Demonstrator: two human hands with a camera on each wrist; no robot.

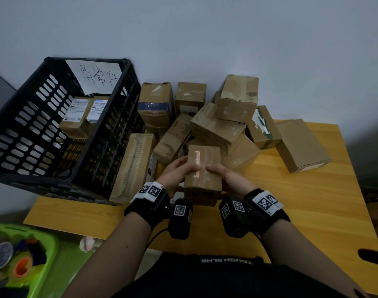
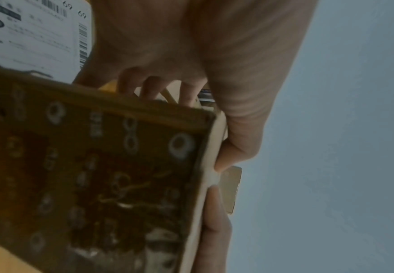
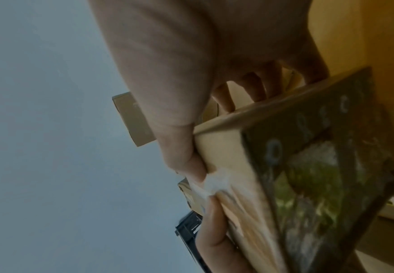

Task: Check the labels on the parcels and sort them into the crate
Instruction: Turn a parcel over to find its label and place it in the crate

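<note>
Above the wooden table (image 1: 312, 201), head view: left hand (image 1: 175, 177) and right hand (image 1: 233, 179) clasp a small parcel (image 1: 203, 175) between them, near the black crate (image 1: 33, 117). Left wrist view: fingers (image 2: 149, 86) curl behind the parcel (image 2: 92, 175). Right wrist view: thumb pressed to the parcel (image 3: 308, 175).

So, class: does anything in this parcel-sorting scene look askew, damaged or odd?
Yes. The unsorted parcels lie in a tilted, overlapping heap, several with crumpled tape. The black crate sits tipped. Both hands hold one box.
</note>
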